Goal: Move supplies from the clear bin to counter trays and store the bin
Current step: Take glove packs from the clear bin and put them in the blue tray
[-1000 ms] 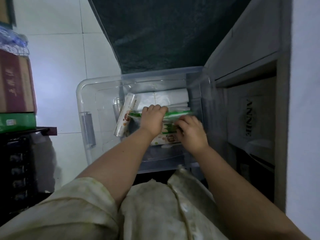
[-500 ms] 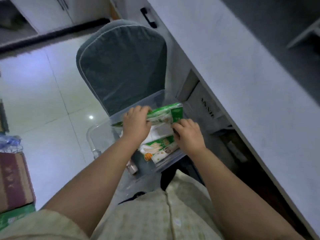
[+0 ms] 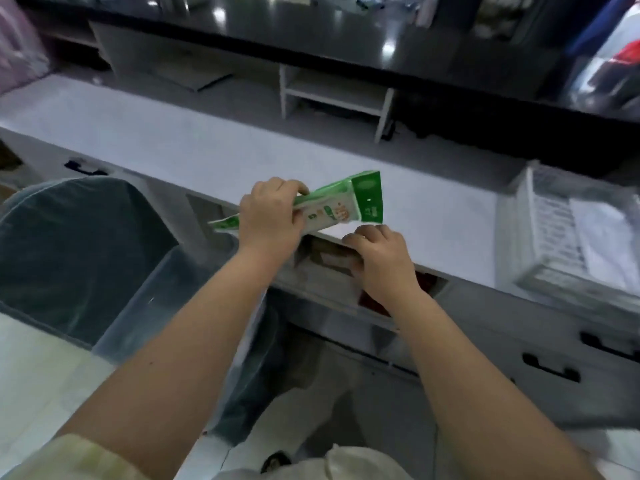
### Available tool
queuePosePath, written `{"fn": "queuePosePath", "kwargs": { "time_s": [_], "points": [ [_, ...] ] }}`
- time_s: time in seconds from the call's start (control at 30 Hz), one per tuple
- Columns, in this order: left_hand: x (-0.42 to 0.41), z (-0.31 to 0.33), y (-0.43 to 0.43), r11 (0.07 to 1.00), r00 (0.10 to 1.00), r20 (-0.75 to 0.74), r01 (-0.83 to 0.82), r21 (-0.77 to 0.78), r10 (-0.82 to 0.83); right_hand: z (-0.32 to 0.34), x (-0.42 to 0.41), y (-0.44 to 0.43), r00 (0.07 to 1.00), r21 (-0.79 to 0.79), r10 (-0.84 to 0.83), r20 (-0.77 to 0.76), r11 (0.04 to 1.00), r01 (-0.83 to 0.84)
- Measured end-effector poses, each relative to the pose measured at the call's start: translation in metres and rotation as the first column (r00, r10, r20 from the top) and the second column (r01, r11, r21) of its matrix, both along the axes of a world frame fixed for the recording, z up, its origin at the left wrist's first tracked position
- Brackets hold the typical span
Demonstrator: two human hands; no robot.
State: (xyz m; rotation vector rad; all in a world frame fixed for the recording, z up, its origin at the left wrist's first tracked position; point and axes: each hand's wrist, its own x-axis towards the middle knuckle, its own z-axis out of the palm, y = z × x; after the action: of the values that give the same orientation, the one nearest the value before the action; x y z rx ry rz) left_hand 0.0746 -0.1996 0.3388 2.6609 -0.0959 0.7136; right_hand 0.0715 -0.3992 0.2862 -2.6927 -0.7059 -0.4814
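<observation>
The left hand [image 3: 272, 216] had its grip closed around a green and white packet [image 3: 337, 206], fingers wrapped over the top edge near the packet's middle. The packet was tilted, its green header end raised toward the right over the front edge of the white surface [image 3: 207, 150], its other end poking out to the left of the hand, past the surface's edge. The right hand [image 3: 381, 259] sat lower and just to the right, fingers curled down at the lip of the surface; it lay just below the packet's right end, and whether it touched the packet or had hold of anything could not be told. The clear bin [image 3: 166, 292] stood below the left forearm, beside a dark green chair back [image 3: 76, 244], well below the packet. On the surface to the far right lay a white mesh tray [image 3: 554, 244] with papers in it, well apart from both hands. A small white shelf unit [image 3: 336, 95] stood further back on the surface. Drawer fronts with black handles [image 3: 550, 370] ran beneath the surface at the right. The picture was somewhat blurred.
</observation>
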Motion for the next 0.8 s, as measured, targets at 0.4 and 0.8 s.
{"fn": "queuePosePath", "kwargs": {
  "time_s": [0.4,0.8],
  "points": [
    [0.022,0.043,-0.381,0.921,0.916,0.130,0.388,-0.044,-0.379,0.064,-0.061,-0.356,0.887,0.010,-0.454,0.080,0.890,0.455],
    [0.106,0.069,-0.596,0.877,0.867,0.197,0.477,-0.060,-0.458,0.082,-0.026,-0.582,0.793,0.015,-0.603,0.090,0.797,0.604]
  ]
}}
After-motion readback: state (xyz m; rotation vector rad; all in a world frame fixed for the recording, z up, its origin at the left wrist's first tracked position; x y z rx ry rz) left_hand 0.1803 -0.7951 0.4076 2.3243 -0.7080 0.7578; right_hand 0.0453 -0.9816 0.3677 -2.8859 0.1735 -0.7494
